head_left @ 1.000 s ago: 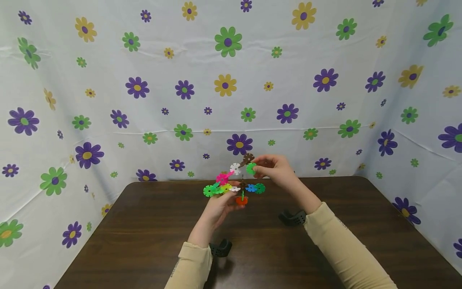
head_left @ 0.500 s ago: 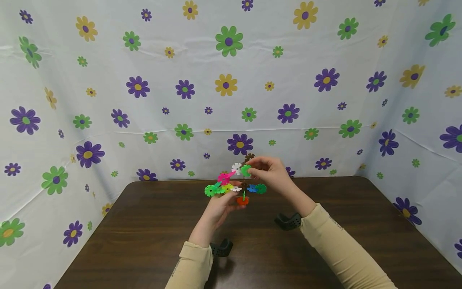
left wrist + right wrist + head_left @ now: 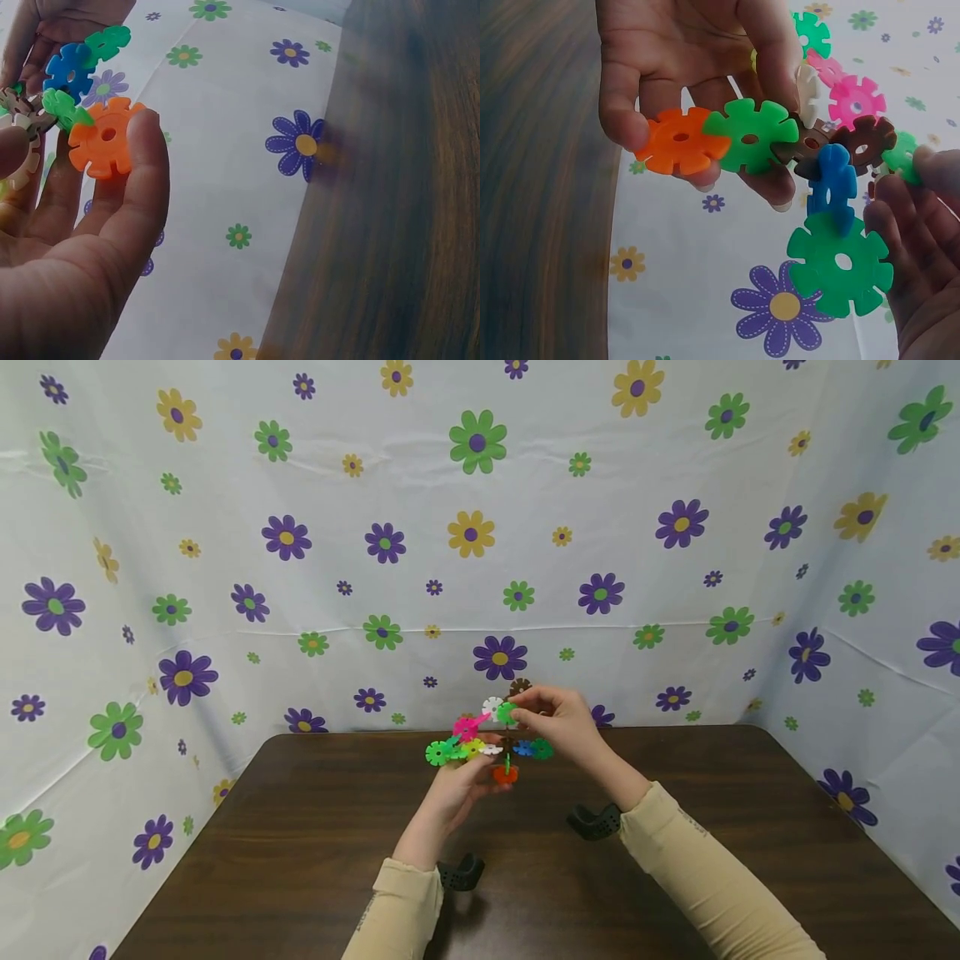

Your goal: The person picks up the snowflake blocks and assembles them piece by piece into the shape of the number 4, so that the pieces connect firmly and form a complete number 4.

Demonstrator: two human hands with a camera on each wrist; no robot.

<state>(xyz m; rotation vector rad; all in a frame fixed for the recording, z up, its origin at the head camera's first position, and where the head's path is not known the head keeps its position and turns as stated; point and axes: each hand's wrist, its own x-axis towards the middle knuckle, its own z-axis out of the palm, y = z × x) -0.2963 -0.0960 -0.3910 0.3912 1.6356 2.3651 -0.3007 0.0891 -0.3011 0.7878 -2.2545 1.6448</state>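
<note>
My left hand [image 3: 453, 793] holds up a structure of notched plastic discs slotted together, its thumb and fingers around the middle. In the right wrist view an orange disc [image 3: 679, 141] joins a green disc, with brown discs [image 3: 866, 150] beyond. A blue disc [image 3: 829, 187] hangs with a dark green disc [image 3: 840, 262] below it. Pink discs [image 3: 465, 728] and a white disc [image 3: 492, 708] stand on the upper left. Between thumb and fingers my right hand [image 3: 566, 727] pinches a light green disc [image 3: 504, 713] close to the white and brown ones; whether it is slotted in cannot be seen.
Beneath both hands lies a dark wooden table [image 3: 300, 843]. A white cloth [image 3: 330, 510] printed with flowers hangs behind it and at both sides. Black wrist mounts [image 3: 461, 872] sit under the forearms.
With the light green disc, my right hand has moved left, closer to the white disc. My left hand and the structure have stayed nearly in place.
</note>
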